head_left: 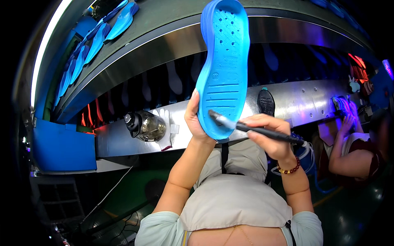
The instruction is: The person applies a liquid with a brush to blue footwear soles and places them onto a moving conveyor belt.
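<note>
A bright blue shoe sole [225, 76] is held upright, its inner face with holes and ridges turned toward me. My left hand [195, 117] grips its lower left edge, the thumb along the side. In my right hand [271, 133] is a brush [269, 133] with a dark handle and a pale section near its dark tip. That tip touches the lower part of the sole's inner face. A beaded bracelet [289, 166] circles my right wrist.
A metal ledge [111, 141] carries a bottle [145, 126], a white glove [165, 123] and a dark sole [266, 101]. Several blue soles [92, 43] lie on the green conveyor [164, 14] beyond. At the right, a co-worker's hands [349, 119] handle a lit piece.
</note>
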